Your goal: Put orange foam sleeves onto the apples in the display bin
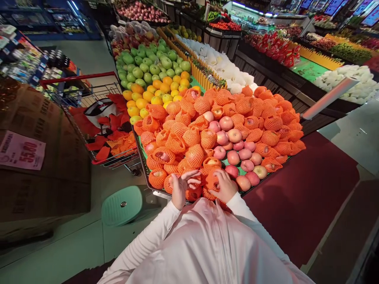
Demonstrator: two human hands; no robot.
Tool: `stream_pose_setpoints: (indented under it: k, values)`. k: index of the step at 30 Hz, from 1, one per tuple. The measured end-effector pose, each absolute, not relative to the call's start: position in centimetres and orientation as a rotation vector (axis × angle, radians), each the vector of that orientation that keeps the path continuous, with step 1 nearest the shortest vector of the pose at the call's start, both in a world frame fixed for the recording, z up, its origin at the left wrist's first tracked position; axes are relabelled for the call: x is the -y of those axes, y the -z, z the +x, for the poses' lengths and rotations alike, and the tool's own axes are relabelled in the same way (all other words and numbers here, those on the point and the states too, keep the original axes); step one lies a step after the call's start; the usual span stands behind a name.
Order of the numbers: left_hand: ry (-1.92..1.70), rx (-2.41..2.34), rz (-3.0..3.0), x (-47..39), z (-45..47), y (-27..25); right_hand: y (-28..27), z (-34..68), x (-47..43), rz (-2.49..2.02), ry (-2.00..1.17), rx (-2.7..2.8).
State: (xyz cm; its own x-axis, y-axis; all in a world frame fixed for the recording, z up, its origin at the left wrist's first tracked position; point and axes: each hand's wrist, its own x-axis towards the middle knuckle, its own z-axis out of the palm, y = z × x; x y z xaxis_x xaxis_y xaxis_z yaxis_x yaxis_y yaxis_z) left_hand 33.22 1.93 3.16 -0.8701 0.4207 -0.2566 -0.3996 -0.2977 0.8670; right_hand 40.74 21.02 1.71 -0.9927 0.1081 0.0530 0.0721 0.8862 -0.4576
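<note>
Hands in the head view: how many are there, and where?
2: the left hand at the netted fruit, and the right hand beside it, nearer the bare apples.

Near five o'clock the right hand partly hides an orange net; at six, the bottom edge crops the white top; at nine, finer print on a pink sign blurs

Green apples, oranges, mint-green stool, carton, pink sign
</note>
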Motion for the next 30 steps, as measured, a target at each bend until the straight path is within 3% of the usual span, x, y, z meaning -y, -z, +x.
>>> stream_pose_setpoints:
  k: [4, 8, 13, 19, 24, 30]
  values:
    - [-2.166, -1.493, 0.031, -1.6, 33.0, -3.1, -1.2, 39.9, -20.8, -0.068, -0.672, 3.110]
    - [-2.142, -1.577, 0.083, -1.3, 32.4, -2.9, -1.4, 40.7, -22.4, 0.020, -0.893, 3.045]
    - [-2.051, -2.047, 0.454, -1.8, 29.4, -4.3, -0.8, 42.7, -24.2, -0.020, -1.066, 2.919]
    - [-1.564, -2.693, 1.112, -6.5, 19.7, -7.1, -0.3, 44.7, -24.6, -0.158, -1.070, 2.775]
    - [-0.846, -2.833, 0.835, -12.9, 12.3, -8.7, -0.6, 47.0, -22.9, -0.307, -1.024, 2.671]
    - [-0.930, -2.885, 0.975, -13.1, 14.0, -9.9, 0.1, 51.1, -21.4, -0.510, -0.956, 2.457]
